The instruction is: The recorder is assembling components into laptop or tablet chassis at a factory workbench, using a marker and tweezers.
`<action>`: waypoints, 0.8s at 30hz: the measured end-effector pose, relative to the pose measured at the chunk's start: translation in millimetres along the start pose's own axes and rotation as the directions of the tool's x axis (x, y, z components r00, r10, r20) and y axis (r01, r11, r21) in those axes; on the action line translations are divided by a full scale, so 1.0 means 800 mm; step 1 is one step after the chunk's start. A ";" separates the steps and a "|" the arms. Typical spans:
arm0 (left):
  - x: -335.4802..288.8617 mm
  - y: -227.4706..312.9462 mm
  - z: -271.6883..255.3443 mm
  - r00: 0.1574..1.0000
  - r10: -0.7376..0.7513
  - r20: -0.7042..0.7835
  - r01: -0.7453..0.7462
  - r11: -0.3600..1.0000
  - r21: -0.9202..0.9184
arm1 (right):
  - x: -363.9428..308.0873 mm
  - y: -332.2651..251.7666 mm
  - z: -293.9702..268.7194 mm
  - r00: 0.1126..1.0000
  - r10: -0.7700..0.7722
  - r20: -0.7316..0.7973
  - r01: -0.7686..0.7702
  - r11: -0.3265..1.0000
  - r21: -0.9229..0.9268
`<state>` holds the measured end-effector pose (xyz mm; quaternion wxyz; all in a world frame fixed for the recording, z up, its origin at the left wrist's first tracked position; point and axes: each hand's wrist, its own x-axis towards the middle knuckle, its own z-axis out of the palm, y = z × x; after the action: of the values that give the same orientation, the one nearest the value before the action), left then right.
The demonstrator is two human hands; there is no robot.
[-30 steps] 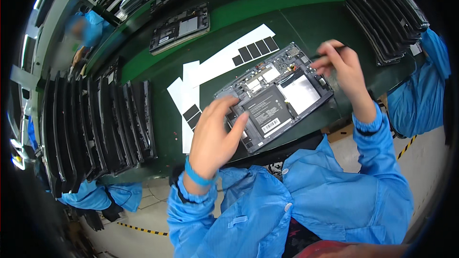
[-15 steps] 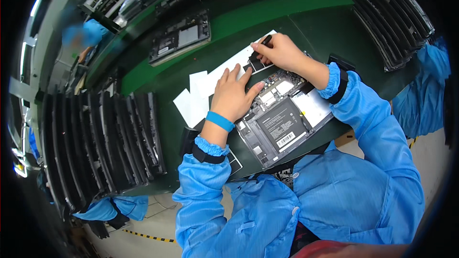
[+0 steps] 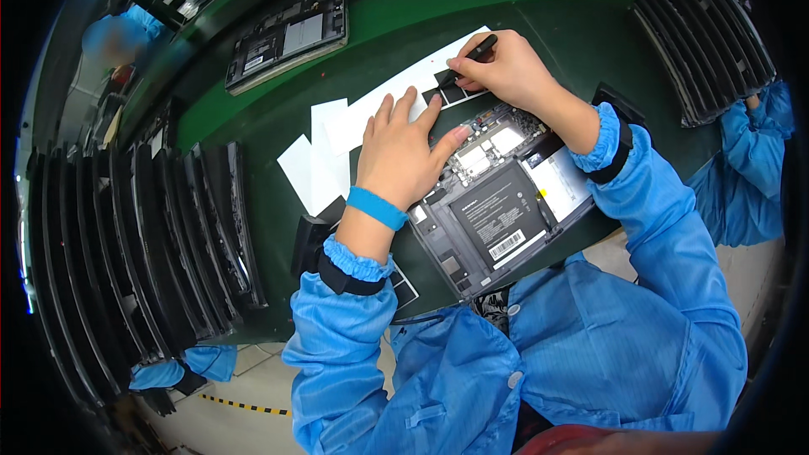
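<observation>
An opened laptop base (image 3: 434, 240) lies tilted in front of me, its black battery (image 3: 493, 215) and circuit board (image 3: 480, 152) exposed. Just beyond it is a long white backing sheet (image 3: 379, 105) with black rectangular stickers (image 3: 455, 95) along its near edge. My left hand (image 3: 394, 156) rests spread on the sheet, fingertips beside the stickers and thumb over the laptop's edge. Between the fingers of my right hand (image 3: 514, 72) is a slim black hand tool (image 3: 482, 48), its tip down at the stickers. Whether that tool has one tip or two I cannot tell.
Upright rows of dark laptop parts stand at left (image 3: 143, 253) and far right (image 3: 704, 34). Another opened laptop base (image 3: 291, 38) lies at the back left. White paper pieces (image 3: 312, 173) lie left of my hand. People in blue clothing are nearby on both sides.
The whole view has shifted a little, so the bench items sit further left and higher. My right hand keeps the black tool at the stickers; my left hand stays spread on the sheet.
</observation>
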<state>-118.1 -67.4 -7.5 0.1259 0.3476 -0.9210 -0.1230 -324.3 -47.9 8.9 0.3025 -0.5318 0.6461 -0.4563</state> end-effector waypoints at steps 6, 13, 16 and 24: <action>0.001 0.003 -0.004 1.000 -0.010 0.006 0.010 1.000 -0.014 | -0.005 0.000 0.003 0.998 -0.049 -0.027 0.052 0.993 0.108; -0.002 0.004 -0.009 0.999 -0.024 -0.047 0.029 0.993 0.112 | -0.009 -0.028 -0.044 1.000 -0.022 0.001 0.018 0.886 0.463; -0.002 0.002 -0.012 1.000 -0.017 0.026 0.016 1.000 0.009 | -0.015 -0.011 -0.041 0.999 -0.036 -0.009 0.037 0.945 0.324; 0.001 0.002 -0.003 1.000 0.012 -0.019 -0.011 0.999 0.053 | 0.009 0.015 -0.014 0.997 -0.036 0.073 0.031 0.997 0.070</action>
<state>-118.6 -67.0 -5.0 0.1261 0.3467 -0.9246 -0.0946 -340.9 -51.2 3.5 0.3368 -0.5485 0.6092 -0.4633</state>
